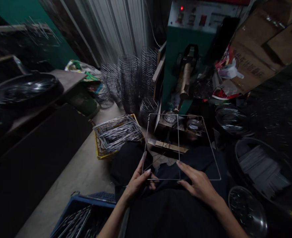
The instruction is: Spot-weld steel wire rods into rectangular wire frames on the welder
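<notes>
A rectangular frame of thin metal wire (178,142) with one wire running across its middle is held up above my lap. My left hand (139,180) grips its near left corner, thumb on top and fingers below. My right hand (197,181) has its fingertips on the middle wire and its thumb by the near edge wire, where the two cross. Beyond the frame stands a green machine (174,62) with a thick metal cylinder (185,82) jutting out over a low ledge.
Left of my knee, a yellow crate (98,150) holds many thin metal rods. A blue crate (70,206) of rods lies nearer. Stacked wire baskets (129,81) rise by the corrugated wall. To the right are a dark tub (240,145) and a shiny metal bowl (247,211).
</notes>
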A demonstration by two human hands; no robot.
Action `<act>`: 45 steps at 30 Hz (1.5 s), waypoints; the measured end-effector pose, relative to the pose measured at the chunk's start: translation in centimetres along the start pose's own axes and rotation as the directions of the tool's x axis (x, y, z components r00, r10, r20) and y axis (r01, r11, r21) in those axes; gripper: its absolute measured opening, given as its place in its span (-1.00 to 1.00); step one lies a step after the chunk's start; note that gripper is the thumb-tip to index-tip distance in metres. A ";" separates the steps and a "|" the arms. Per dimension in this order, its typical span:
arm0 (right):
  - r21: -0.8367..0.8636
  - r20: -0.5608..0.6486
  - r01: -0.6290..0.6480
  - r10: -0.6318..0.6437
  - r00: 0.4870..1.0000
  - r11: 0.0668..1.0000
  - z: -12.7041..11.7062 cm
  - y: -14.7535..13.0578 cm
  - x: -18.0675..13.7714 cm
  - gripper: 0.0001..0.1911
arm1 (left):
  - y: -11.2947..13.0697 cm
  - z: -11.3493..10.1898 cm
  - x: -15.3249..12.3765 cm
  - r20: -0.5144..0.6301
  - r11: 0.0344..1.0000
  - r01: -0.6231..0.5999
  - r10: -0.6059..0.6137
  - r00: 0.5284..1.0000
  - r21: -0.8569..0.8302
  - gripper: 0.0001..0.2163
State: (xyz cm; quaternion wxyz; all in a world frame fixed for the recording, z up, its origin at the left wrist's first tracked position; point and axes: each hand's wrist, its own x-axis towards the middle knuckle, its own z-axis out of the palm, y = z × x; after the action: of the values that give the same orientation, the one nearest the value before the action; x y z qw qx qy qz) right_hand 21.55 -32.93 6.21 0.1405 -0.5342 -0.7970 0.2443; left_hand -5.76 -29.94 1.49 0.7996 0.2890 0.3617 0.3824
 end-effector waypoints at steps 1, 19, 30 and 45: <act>0.000 0.005 -0.002 0.002 1.000 1.000 -0.1 0.1 0.0 -0.29 | 0.0 0.0 -0.1 0.001 1.000 -0.002 0.002 1.000 -0.005 -0.13; 0.086 0.023 -0.062 0.060 0.998 0.994 -0.9 0.9 0.0 -0.22 | -0.4 0.5 0.4 0.007 1.000 -0.015 0.015 1.000 0.020 -0.09; 0.128 0.037 -0.056 0.052 0.998 0.990 -1.6 1.4 0.5 -0.24 | -0.1 0.7 1.0 0.054 0.999 -0.040 0.040 0.998 -0.001 -0.16; 0.144 0.064 -0.065 0.056 0.996 0.988 -2.1 2.0 1.0 -0.23 | 0.4 1.1 1.8 0.045 0.999 -0.037 0.038 0.998 -0.016 -0.12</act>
State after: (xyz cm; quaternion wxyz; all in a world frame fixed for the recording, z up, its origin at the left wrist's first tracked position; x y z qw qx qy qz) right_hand 23.79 -30.91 6.89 0.1478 -0.5389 -0.7644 0.3218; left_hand -4.29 -28.46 1.76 0.8023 0.2984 0.3353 0.3935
